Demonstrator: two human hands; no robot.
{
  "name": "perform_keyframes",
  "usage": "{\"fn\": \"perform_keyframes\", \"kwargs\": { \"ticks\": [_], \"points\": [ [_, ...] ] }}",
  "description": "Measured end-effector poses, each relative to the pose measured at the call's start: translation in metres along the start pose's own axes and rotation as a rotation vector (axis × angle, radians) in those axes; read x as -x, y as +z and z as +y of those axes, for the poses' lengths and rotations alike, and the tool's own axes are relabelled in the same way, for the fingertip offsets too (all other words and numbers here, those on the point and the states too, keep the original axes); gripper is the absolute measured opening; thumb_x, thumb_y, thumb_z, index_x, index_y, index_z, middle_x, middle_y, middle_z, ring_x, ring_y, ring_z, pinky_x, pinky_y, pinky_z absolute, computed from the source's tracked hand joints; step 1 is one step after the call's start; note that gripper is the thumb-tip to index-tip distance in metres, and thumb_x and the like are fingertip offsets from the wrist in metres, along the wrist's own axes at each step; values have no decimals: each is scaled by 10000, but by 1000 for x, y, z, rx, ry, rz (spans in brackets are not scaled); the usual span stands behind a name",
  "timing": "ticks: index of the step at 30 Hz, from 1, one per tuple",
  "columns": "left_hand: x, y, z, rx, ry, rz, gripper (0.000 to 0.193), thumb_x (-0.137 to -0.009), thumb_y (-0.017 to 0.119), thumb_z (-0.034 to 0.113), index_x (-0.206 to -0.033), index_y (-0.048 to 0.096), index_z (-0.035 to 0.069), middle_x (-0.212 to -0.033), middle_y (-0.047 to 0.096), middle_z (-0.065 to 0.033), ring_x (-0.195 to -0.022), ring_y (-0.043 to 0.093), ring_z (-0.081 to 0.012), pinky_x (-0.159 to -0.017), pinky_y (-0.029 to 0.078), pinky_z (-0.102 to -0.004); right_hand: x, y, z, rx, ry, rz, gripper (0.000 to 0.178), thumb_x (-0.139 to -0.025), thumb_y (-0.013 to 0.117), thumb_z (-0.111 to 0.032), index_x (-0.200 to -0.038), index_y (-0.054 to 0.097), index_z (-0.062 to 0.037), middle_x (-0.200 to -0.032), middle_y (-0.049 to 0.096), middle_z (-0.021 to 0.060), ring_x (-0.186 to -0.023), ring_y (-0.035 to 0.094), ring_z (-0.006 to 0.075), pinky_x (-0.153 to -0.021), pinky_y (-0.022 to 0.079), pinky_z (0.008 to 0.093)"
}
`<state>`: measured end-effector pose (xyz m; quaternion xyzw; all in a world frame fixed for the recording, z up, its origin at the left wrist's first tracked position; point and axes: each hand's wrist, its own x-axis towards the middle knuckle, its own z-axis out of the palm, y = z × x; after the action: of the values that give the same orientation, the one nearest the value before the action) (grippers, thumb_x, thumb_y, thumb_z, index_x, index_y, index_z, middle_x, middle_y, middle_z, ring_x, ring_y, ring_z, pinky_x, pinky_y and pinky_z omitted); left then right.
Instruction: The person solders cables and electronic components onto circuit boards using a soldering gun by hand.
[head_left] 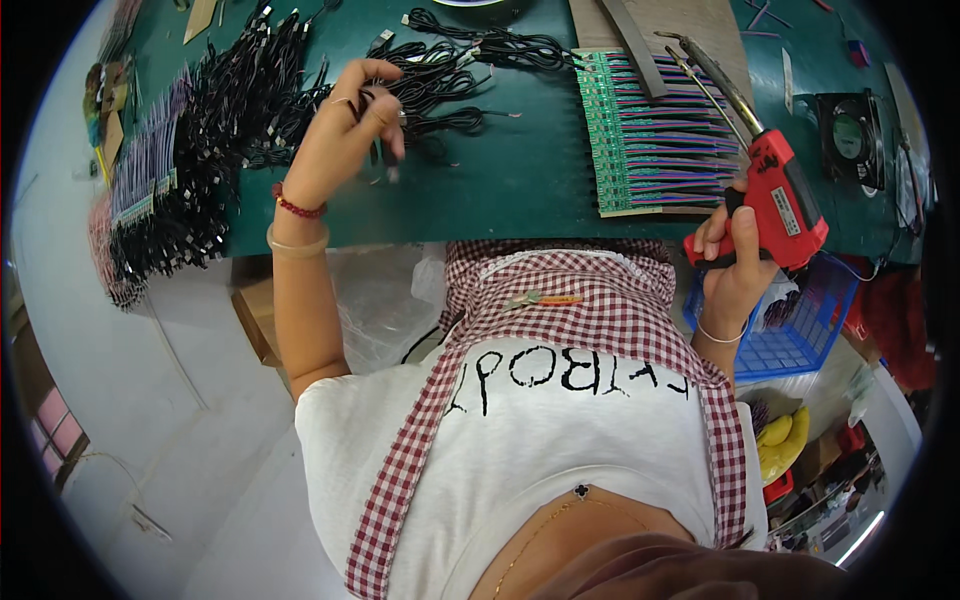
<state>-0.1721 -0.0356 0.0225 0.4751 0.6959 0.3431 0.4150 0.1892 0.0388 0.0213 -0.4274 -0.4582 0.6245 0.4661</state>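
Observation:
My right hand [737,250] is wrapped round the handle of a red soldering gun [785,200]. The gun's metal barrel and thin feed tube point up and left, over a panel of green circuit boards [610,140] with rows of coloured wires. Over the table's middle-left, my left hand [355,130] has its fingers bent in, partly smeared by motion. Something dark shows between those fingers, too blurred to name. Beside and behind that hand lie loose black USB cables [440,80], some with bare ends toward the middle.
A large heap of black cables [240,100] covers the green table's [480,190] left side. On the board lies a grey metal bar [635,45]. A black fan-like unit [850,140] sits far right. Below the right edge is a blue plastic basket [790,345].

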Motion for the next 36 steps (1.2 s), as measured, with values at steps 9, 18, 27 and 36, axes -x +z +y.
{"fn": "perform_keyframes", "kwargs": {
  "ticks": [9,18,27,36],
  "points": [
    [1,112,55,400,-12,-499,311,-914,373,79,-1204,345,-31,-815,410,-25,-636,474,-79,-570,418,-208,-10,34,-7,202,-20,-141,347,-778,632,-5,-1098,500,17,-923,603,80,-783,587,142,-701,481,272],
    [6,143,73,-32,211,-184,151,-840,547,86,-873,560,-61,-577,579,-90,-409,553,-128,-388,392,-241,-10,49,10,356,-28,-190,492,-703,739,-91,-1120,486,-28,-896,606,75,-796,592,118,-706,471,252],
    [10,141,71,308,3,-240,144,-833,580,108,-890,554,-21,-603,535,-31,-463,459,-53,-433,350,-201,-6,43,14,352,-109,-103,314,-736,688,-28,-1014,544,-8,-827,622,56,-696,592,107,-633,475,240],
    [22,170,54,293,233,-139,115,-834,579,92,-798,515,4,-667,527,11,-600,423,-29,-525,343,-195,-21,37,9,-229,334,-170,281,-746,678,-29,-984,531,4,-753,609,89,-626,578,127,-568,471,252]
  ]
}}
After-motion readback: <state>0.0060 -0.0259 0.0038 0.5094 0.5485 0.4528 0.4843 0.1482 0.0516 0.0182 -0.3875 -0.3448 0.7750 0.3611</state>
